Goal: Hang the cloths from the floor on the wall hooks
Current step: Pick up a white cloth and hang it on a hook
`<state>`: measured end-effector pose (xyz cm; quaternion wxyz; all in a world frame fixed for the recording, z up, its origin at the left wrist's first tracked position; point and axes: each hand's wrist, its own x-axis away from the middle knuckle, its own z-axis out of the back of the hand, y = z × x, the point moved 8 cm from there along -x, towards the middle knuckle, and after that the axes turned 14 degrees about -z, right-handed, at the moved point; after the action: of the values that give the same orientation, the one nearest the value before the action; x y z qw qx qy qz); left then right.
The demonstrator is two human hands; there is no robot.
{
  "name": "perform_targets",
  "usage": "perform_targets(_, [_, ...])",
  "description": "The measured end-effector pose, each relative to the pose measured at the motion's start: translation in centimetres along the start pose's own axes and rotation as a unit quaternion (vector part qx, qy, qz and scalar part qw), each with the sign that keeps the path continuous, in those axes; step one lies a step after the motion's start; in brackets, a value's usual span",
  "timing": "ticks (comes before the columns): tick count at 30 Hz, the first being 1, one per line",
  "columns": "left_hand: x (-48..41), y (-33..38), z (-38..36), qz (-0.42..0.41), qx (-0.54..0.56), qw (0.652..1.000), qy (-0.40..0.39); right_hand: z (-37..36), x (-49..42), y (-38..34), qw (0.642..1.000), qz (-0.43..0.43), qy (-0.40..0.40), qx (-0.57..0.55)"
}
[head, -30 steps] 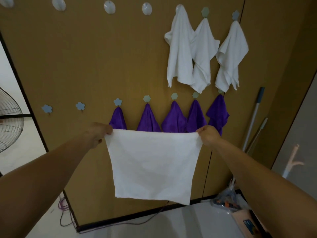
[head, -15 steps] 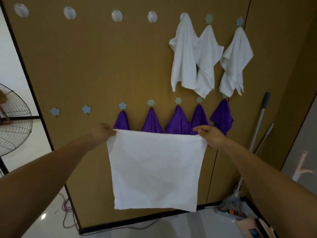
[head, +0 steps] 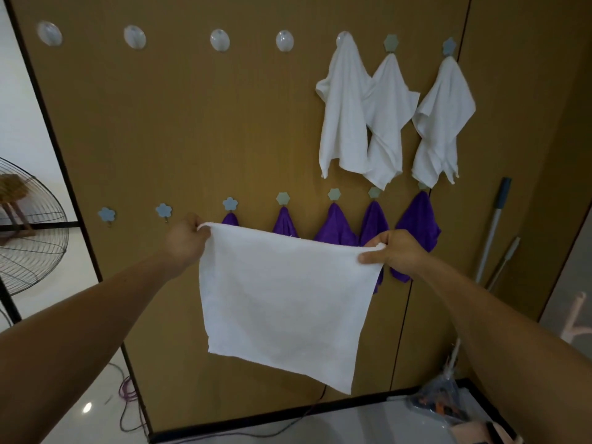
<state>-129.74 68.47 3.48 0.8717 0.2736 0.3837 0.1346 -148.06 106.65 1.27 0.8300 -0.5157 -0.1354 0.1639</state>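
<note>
A white cloth [head: 282, 299] hangs spread flat in front of the brown wall panel [head: 198, 123]. My left hand [head: 184, 240] pinches its top left corner and my right hand [head: 395, 251] pinches its top right corner. Three white cloths [head: 344, 110] hang from upper hooks at the right. Several purple cloths [head: 334, 224] hang from a lower row of hooks, partly hidden behind the held cloth. Several round upper hooks, one of them [head: 284, 40], and two blue flower hooks [head: 164, 210] at lower left carry nothing.
A standing fan [head: 28, 225] is at the left edge. Two long handles [head: 493, 232] lean on the wall at right. Cables [head: 126, 395] lie on the floor below the panel, and a plastic bag with items [head: 439, 398] sits at lower right.
The held cloth has tilted: my left hand rose a little and my right hand dropped and came nearer. The view has tipped upward, showing more of the upper hooks.
</note>
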Motion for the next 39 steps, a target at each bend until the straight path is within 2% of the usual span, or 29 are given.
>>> perform_targets(3, [0.2,1.1,-0.5,-0.011,0.018,1.0,-0.005,1.1,-0.5,-0.4,0.997,0.02,0.065,-0.042])
perform_targets(7, [0.7,4.5,-1.2,-0.027,0.109,0.993,0.02,2.4,-1.1,-1.4,0.987,0.026,0.126,-0.098])
perform_targets(9, [0.8,6.1,-1.4,-0.002,0.166,0.985,0.053,3.0,-1.3,-2.0,0.979,0.035,0.147,-0.133])
perform_targets(13, [0.5,8.7,-1.7,0.081,0.263,0.948,0.161,2.6,-1.8,-4.0,0.97,0.045,0.131,-0.2])
perform_targets(15, [0.3,10.5,-1.9,0.078,0.258,0.947,0.174,2.1,-2.3,-5.3,0.975,0.038,0.112,-0.189])
perform_targets(17, [-0.4,12.6,-2.6,0.022,0.231,0.967,0.106,1.1,-2.7,-6.1,0.986,0.019,0.045,-0.162])
perform_targets(19, [-0.8,14.3,-3.8,-0.046,0.155,0.986,-0.035,0.4,-2.7,-6.5,0.996,0.05,-0.021,-0.072])
perform_targets(22, [-0.6,15.0,-5.6,-0.109,0.038,0.966,-0.231,-0.4,-2.5,-6.7,0.989,0.12,-0.075,0.043])
perform_targets(24, [-0.3,14.8,-6.2,-0.107,0.031,0.95,-0.293,-1.1,-2.5,-7.1,0.982,0.133,-0.11,0.081])
perform_targets(26, [-0.4,14.3,-6.6,-0.101,0.033,0.943,-0.314,-2.2,-3.0,-7.6,0.971,0.146,-0.132,0.135])
perform_targets(29, [-1.4,13.5,-6.5,-0.108,0.033,0.95,-0.292,-3.2,-4.3,-8.4,0.96,0.174,-0.132,0.175])
perform_targets(33, [-4.5,11.6,-5.4,-0.102,0.119,0.968,-0.196,-4.1,-6.5,-9.9,0.956,0.206,-0.114,0.176])
perform_targets(37, [-9.3,9.3,-5.7,-0.106,0.159,0.973,-0.126,-2.7,-9.6,-13.3,0.975,0.219,0.009,0.039])
perform_targets(39, [-12.2,8.5,-5.6,-0.125,0.152,0.978,-0.073,-2.4,-11.6,-14.8,0.973,0.205,0.077,0.073])
